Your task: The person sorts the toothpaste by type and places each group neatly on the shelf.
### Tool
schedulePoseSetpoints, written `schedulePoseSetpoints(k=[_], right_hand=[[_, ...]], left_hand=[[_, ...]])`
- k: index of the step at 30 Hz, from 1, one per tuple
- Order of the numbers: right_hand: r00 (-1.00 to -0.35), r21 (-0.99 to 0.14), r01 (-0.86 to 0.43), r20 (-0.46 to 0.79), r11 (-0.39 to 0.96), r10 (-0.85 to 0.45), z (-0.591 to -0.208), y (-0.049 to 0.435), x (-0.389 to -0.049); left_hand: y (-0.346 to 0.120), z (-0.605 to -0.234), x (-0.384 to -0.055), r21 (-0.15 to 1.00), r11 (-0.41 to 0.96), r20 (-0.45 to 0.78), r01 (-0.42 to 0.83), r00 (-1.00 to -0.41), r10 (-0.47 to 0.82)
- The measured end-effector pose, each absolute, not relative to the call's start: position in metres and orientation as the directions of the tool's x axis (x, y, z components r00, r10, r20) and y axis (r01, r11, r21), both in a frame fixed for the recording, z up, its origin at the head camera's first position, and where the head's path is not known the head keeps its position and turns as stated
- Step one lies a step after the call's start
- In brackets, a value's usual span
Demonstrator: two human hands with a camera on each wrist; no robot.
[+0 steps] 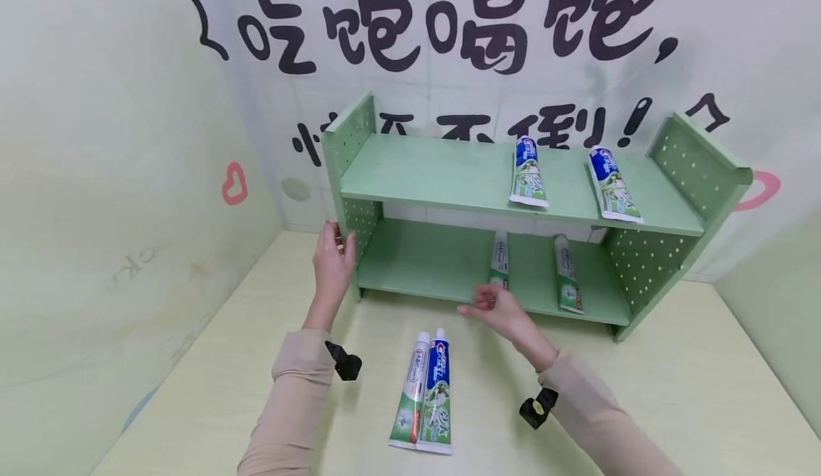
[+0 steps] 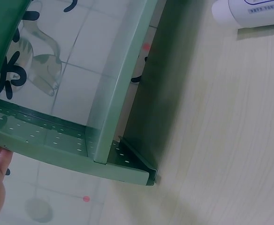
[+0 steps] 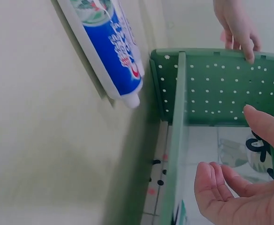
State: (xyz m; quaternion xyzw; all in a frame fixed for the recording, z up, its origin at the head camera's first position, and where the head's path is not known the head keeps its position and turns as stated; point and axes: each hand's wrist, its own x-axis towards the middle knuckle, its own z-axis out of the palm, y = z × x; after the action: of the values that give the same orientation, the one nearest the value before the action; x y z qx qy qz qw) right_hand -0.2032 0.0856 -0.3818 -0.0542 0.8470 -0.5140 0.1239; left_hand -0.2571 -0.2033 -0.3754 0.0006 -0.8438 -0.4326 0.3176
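A green two-tier shelf (image 1: 423,251) stands against the wall. My left hand (image 1: 333,266) holds its left side panel, with the thumb over the front edge and the other fingers on the outer side. In front of the lower tier, my right hand (image 1: 507,313) holds nothing; its fingers are slightly bent and apart from the thumb. Just beyond it lies a silver-green toothpaste tube (image 1: 499,256), its lower end partly hidden by the hand. Another silver-green toothpaste tube (image 1: 568,276) lies farther right. Two blue-green toothpaste tubes (image 1: 529,173) (image 1: 613,184) lie on the upper tier.
On the table before the shelf, a silver-green toothpaste tube (image 1: 410,394) and a blue-green toothpaste tube (image 1: 438,397) lie side by side, caps toward the shelf. Walls with printed lettering (image 1: 500,20) close off the back and sides.
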Motion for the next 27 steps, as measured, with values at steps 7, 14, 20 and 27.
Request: schedulePoseSetpoints(k=[7,14,20,27], right_hand=[[-0.963,-0.904,0.054,-0.161,0.425,-0.218,-0.399,0.083,-0.196],[-0.962,-0.884,0.078,-0.188,0.462,-0.198,-0.411,0.079,-0.186],[-0.958,-0.872,0.085,-0.205,0.482,-0.201,-0.421,0.073,-0.18],[-0.939,-0.866,0.115,-0.254,0.486,-0.23,-0.436,0.064,-0.168]], left_hand=[[-0.203,-0.375,-0.258,0.728,0.628,0.537,0.274,-0.798,-0.274],[-0.203,-0.374,-0.258,0.735,0.623,0.526,0.267,-0.805,-0.274],[-0.203,-0.375,-0.258,0.729,0.628,0.533,0.272,-0.801,-0.272],[-0.202,-0.374,-0.259,0.732,0.624,0.537,0.274,-0.796,-0.279]])
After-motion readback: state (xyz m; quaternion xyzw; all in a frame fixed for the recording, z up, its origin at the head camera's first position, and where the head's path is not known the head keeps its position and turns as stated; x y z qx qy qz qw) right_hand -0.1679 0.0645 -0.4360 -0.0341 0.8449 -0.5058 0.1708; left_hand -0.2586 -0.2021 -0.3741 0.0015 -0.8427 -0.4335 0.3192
